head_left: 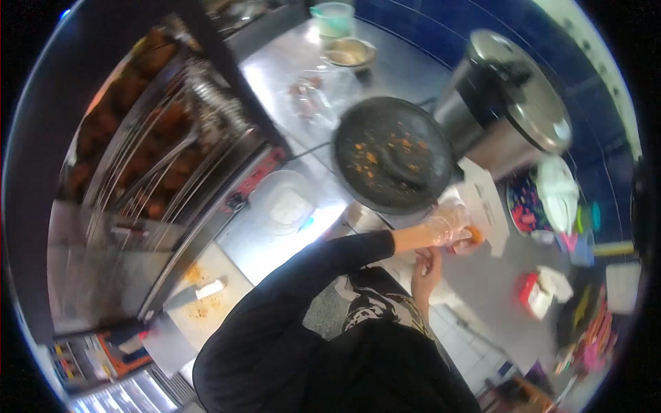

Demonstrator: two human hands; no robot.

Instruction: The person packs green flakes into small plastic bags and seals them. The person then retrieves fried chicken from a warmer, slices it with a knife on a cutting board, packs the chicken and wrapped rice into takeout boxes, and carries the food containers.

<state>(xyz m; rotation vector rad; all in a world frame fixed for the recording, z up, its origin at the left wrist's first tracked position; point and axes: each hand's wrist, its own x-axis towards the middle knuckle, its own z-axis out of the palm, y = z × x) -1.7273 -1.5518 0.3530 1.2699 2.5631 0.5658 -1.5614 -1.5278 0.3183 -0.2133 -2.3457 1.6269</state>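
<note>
My left hand [446, 224], in a clear plastic glove, reaches out from a black sleeve to the right of a dark round pan [406, 182]. Its fingers close around a small orange, rounded piece of food [475, 235], with something red and white just under it. Close below is my right hand [425, 270], its fingers curled; blur hides what they pinch, if anything. Orange bits are scattered over the pan's inside. Beside the gloved hand stands a white paper box [487, 206] with dark print.
A glass-fronted cabinet [138, 138] of browned food fills the left. A tall steel urn [496, 96] stands behind the pan. A knife [200, 290] lies on a stained board [206, 310]. Another red-and-white box [533, 296] and a plastic bowl [284, 203] rest on counters.
</note>
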